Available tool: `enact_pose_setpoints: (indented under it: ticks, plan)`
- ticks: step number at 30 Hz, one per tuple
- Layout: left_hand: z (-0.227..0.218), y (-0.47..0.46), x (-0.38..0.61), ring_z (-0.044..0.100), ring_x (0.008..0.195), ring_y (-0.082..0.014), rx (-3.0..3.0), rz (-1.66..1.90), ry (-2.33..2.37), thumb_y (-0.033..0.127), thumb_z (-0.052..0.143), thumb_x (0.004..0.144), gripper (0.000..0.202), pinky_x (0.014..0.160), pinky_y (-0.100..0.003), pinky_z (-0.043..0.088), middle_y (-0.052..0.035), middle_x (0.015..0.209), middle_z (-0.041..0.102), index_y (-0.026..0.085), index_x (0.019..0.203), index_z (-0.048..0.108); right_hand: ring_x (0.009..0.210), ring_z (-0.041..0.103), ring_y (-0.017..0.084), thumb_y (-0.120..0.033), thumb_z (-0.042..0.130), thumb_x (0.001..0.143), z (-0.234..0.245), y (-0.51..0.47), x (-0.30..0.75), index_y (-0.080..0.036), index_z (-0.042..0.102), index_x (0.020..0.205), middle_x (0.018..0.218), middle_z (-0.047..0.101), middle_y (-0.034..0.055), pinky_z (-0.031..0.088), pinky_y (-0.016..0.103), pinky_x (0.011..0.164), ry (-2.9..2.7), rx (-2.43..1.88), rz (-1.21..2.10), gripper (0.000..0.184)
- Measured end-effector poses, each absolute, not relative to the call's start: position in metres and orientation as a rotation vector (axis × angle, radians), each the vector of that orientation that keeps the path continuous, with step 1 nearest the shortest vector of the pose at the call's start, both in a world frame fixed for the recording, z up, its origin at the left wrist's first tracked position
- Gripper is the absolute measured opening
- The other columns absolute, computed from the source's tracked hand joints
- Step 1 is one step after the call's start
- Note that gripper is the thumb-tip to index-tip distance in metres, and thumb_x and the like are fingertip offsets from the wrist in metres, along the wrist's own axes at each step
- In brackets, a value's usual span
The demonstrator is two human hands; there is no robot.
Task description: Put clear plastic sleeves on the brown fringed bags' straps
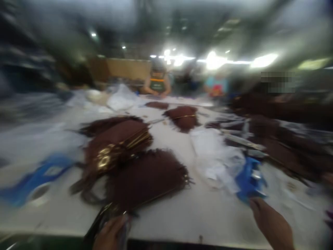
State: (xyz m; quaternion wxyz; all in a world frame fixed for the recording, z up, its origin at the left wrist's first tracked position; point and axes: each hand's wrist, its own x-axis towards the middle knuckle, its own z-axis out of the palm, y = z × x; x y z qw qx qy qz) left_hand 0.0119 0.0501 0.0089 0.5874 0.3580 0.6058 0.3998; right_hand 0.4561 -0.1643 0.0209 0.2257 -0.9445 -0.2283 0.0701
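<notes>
The whole view is smeared by motion. My left hand (110, 232), at the bottom edge, has its fingers curled beside a dark item with a gold-coloured edge (100, 222); what lies in them is not clear. Just beyond it lies a dark brown fringed bag (148, 178). Behind that, another brown bag (117, 137) shows gold zips and round gold rings. My right hand (272, 220) reaches in from the lower right, fingertips at the near edge of a blue object (251, 178) with a shiny metal part. Whether the fingers grip it is too blurred to tell.
A blue tape dispenser (49, 172) and a white roll (40, 193) are at left. Crumpled white wrapping (215, 152) lies centre right. More brown bags (183, 118) are farther back and at right. People (157, 83) are across the white table (171, 135).
</notes>
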Motion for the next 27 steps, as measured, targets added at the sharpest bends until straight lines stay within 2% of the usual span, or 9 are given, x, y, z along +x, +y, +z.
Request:
enact_pose_setpoints:
  ticks: [2, 4, 8, 10, 15, 20, 23, 27]
  plan:
    - [-0.003, 0.043, -0.003, 0.062, 0.069, -0.0174, 0.666, 0.967, 1.320, 0.029, 0.083, 0.059, 0.024, 0.067, -0.028, 0.052, -0.0038, 0.071, 0.067, 0.014, 0.073, 0.070, 0.077, 0.066, 0.030, -0.050, 0.052, 0.073, 0.008, -0.133, 0.429, -0.024, 0.064, 0.094, 0.091, 0.071, 0.0106, 0.048, 0.039, 0.068, -0.800, -2.443, 0.406, 0.035]
    - [-0.013, 0.040, -0.007, 0.062, 0.067, -0.0156, 0.563, 1.016, 1.265, 0.029, 0.084, 0.057, 0.028, 0.066, -0.026, 0.049, -0.0040, 0.071, 0.067, 0.012, 0.075, 0.070, 0.076, 0.066, 0.025, -0.053, 0.054, 0.073, 0.000, -0.096, 0.376, -0.024, 0.065, 0.099, 0.090, 0.072, 0.0075, 0.051, 0.033, 0.067, -0.970, -2.138, 0.710, 0.041]
    - [-0.017, 0.037, -0.002, 0.061, 0.062, -0.0145, 0.525, 1.041, 1.230, 0.026, 0.080, 0.061, 0.024, 0.063, -0.026, 0.047, -0.0046, 0.067, 0.067, 0.011, 0.074, 0.067, 0.067, 0.061, 0.017, -0.038, 0.053, 0.081, 0.014, -0.032, 0.237, -0.023, 0.068, 0.094, 0.078, 0.070, 0.0020, 0.049, 0.025, 0.063, -1.282, -1.626, 1.203, 0.025]
    - [-0.014, 0.035, -0.002, 0.060, 0.060, -0.0139, 0.549, 1.049, 1.231, 0.026, 0.079, 0.063, 0.022, 0.061, -0.025, 0.046, -0.0038, 0.065, 0.066, 0.012, 0.075, 0.067, 0.064, 0.058, 0.015, -0.030, 0.051, 0.083, 0.025, -0.006, 0.185, -0.022, 0.069, 0.089, 0.074, 0.068, 0.0003, 0.046, 0.023, 0.061, -1.390, -1.451, 1.273, 0.021]
    - [-0.012, 0.035, -0.009, 0.060, 0.060, -0.0144, 0.661, 1.050, 1.281, 0.031, 0.075, 0.065, 0.024, 0.059, -0.024, 0.043, -0.0043, 0.068, 0.069, 0.013, 0.078, 0.069, 0.078, 0.061, 0.015, -0.015, 0.046, 0.083, 0.028, 0.029, 0.140, -0.021, 0.070, 0.087, 0.082, 0.068, 0.0002, 0.044, 0.023, 0.073, -1.610, -1.291, 1.173, 0.025]
    - [-0.018, 0.038, -0.010, 0.060, 0.057, -0.0153, 0.735, 1.058, 1.359, 0.035, 0.075, 0.063, 0.024, 0.057, -0.023, 0.042, -0.0041, 0.065, 0.071, 0.014, 0.075, 0.070, 0.077, 0.061, 0.014, -0.017, 0.046, 0.089, 0.019, 0.036, 0.134, -0.021, 0.068, 0.090, 0.083, 0.067, 0.0013, 0.042, 0.022, 0.072, -1.783, -1.395, 0.982, 0.022]
    - [-0.020, 0.037, -0.009, 0.063, 0.062, -0.0175, 0.750, 1.089, 1.311, 0.035, 0.075, 0.064, 0.024, 0.061, -0.025, 0.045, -0.0052, 0.069, 0.072, 0.014, 0.075, 0.071, 0.081, 0.061, 0.014, -0.011, 0.044, 0.088, 0.021, 0.036, 0.131, -0.023, 0.067, 0.093, 0.086, 0.066, 0.0012, 0.041, 0.022, 0.075, -1.901, -1.456, 0.896, 0.027]
    - [-0.023, 0.036, -0.011, 0.064, 0.066, -0.0182, 0.729, 1.052, 1.248, 0.034, 0.072, 0.068, 0.025, 0.063, -0.025, 0.046, -0.0065, 0.073, 0.074, 0.013, 0.082, 0.071, 0.079, 0.062, 0.013, -0.007, 0.041, 0.088, 0.030, 0.037, 0.129, -0.026, 0.066, 0.097, 0.086, 0.064, 0.0006, 0.040, 0.020, 0.071, -2.084, -1.577, 0.788, 0.033]
